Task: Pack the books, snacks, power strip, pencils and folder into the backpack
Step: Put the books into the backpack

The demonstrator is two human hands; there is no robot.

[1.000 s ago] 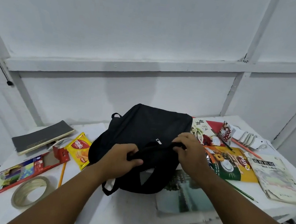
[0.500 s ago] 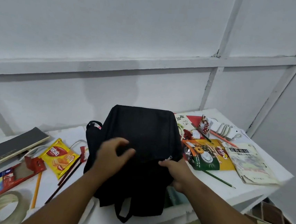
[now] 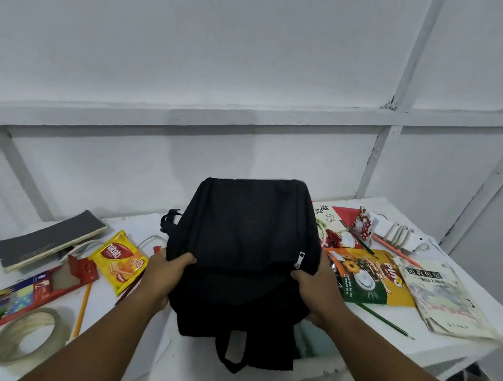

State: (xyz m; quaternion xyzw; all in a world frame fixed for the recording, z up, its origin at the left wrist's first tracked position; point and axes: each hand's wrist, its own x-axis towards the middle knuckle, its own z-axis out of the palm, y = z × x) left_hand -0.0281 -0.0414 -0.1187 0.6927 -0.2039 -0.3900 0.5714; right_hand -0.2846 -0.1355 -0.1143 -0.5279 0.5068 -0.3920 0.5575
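A black backpack [image 3: 246, 236] stands upright in the middle of the white table [image 3: 190, 365], its straps hanging toward me. My left hand [image 3: 164, 274] grips its left side and my right hand [image 3: 315, 291] grips its right side just below the zipper pull. Left of it lie a yellow wafer snack [image 3: 119, 262], a grey book [image 3: 49, 240], a coloured pencil box [image 3: 19, 291] and an orange pencil [image 3: 83, 307]. To the right are a green-orange snack bag [image 3: 368, 276], a worn book [image 3: 446, 296], a white power strip [image 3: 402, 235] and a green pencil [image 3: 385, 320].
A roll of tape [image 3: 28, 336] sits near the front left edge. A teal folder [image 3: 311, 339] peeks out under the backpack's right side. More snacks and a red-white book [image 3: 338, 217] crowd the back right. The white wall stands close behind the table.
The backpack went from lying flat to standing upright. Both hands shifted from its top edge to its two sides.
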